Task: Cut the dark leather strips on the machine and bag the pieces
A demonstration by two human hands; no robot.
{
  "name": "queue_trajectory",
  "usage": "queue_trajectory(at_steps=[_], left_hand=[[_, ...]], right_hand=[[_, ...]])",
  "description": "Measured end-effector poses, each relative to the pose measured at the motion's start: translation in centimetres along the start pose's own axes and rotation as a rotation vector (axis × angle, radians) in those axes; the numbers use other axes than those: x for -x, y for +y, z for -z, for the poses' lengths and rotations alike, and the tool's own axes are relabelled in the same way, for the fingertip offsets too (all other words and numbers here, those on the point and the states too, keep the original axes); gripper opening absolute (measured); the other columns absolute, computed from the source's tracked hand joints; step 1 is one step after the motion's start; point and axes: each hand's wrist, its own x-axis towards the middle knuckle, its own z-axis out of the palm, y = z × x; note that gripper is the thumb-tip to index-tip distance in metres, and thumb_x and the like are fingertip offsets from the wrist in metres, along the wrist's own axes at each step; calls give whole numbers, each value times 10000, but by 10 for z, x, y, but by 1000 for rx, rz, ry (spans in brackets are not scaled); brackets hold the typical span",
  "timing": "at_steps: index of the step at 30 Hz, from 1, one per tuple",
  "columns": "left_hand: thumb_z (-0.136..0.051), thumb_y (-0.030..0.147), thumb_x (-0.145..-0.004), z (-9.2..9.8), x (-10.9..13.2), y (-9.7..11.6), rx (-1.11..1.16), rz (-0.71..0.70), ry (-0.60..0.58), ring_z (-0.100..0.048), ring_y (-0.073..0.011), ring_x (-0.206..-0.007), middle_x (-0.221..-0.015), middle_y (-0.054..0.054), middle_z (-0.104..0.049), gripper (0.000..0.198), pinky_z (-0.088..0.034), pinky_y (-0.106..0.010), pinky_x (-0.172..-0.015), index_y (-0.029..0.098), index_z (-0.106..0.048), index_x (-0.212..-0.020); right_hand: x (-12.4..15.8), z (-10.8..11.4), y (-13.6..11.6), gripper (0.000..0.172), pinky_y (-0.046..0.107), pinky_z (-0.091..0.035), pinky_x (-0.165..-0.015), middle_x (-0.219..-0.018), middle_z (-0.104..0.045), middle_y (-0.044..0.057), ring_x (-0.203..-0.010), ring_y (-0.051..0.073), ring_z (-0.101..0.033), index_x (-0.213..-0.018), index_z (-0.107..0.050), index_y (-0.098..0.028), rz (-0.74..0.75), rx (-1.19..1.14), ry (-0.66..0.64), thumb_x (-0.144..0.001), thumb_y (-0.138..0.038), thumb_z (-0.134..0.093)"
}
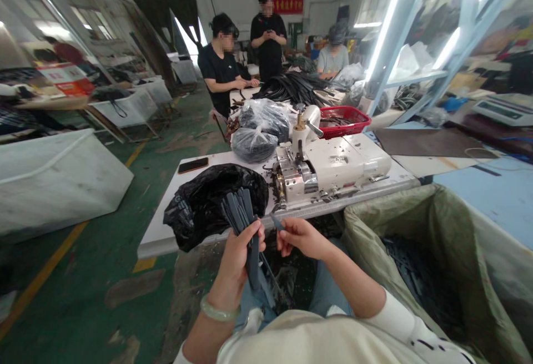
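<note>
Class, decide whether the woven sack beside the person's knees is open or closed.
Open: the woven sack gapes wide, with dark strips visible inside.

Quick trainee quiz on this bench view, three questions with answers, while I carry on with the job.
1. Which hand grips the bundle of dark strips: the left hand or the right hand, which pinches a single strip?
2. True or false: the red plastic basket stands behind the white machine.
3. What lies in the lined bin on the right? A) dark strips B) red baskets C) phones

Key: 1 left hand; 2 true; 3 A.
</note>
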Motion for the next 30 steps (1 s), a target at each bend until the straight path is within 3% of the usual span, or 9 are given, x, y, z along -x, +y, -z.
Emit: queue_trajectory(at_steps=[5,10,15,19,22,25,27,28,30], left_hand=[[-785,327,-642,12,-5,4,-30,4,21,-355,-20,-422,-559,45,-493,296,-255,-138,-368,130,-564,-648],[-810,308,-617,14,-6,8,-19,0,53,-385,-29,-437,-564,29,-536,293,-286,-138,-377,119,-592,-663],[-821,307,-601,14,-7,9,-26,6,77,-390,-27,-435,-559,27,-541,301,-291,-136,-373,113,-599,-659],[-826,301,-588,17,-10,7,-9,17,74,-397,-31,-436,-565,22,-554,301,-288,-138,-371,116,-605,-675],[-824,302,-593,17,-10,5,-14,25,79,-420,-38,-445,-571,13,-569,292,-297,-140,-378,116,-616,-681],[-808,321,-613,16,-7,5,-35,27,72,-411,-32,-434,-553,21,-551,281,-295,-139,-382,117,-624,-672],[-794,345,-629,13,-7,5,-52,40,52,-388,-25,-419,-534,29,-528,287,-290,-139,-381,117,-621,-648],[-790,355,-633,11,-8,5,-54,49,37,-381,-24,-415,-531,30,-522,293,-285,-140,-379,116,-619,-637],[-786,368,-631,6,-10,3,-56,60,10,-377,-26,-412,-523,28,-516,304,-279,-145,-375,116,-617,-618]], right_hand=[[-46,64,-12,299,157,-181,-304,-399,-416,-92,-284,39,-305,-705,-519,-164,-78,-64,528,-792,-422,-643],[-76,105,-20,299,170,-107,-301,-353,-321,-99,-278,35,-197,-630,-481,-188,-104,-72,626,-841,-378,-576],[-91,114,-19,274,174,-114,-306,-369,-284,-101,-297,43,-182,-600,-464,-195,-111,-89,725,-832,-309,-556],[-93,118,-24,265,193,-159,-320,-380,-281,-92,-319,56,-199,-585,-446,-199,-59,-70,913,-826,-290,-512],[-60,127,-27,224,209,-240,-354,-424,-339,-71,-353,83,-274,-669,-466,-201,23,-29,1122,-852,-328,-444],[10,147,-23,264,273,-398,-478,-576,-511,26,-499,155,-478,-838,-531,-164,70,134,1431,-880,-381,-387],[60,160,-19,353,382,-473,-637,-808,-618,182,-742,267,-602,-966,-569,-94,14,519,1754,-839,-409,-476],[79,161,-18,431,434,-475,-726,-944,-618,250,-882,321,-606,-1039,-565,-59,-15,683,1837,-817,-425,-515],[99,150,-20,534,487,-458,-818,-1081,-592,301,-1022,373,-575,-1083,-571,-36,-67,851,1774,-780,-477,-571]])
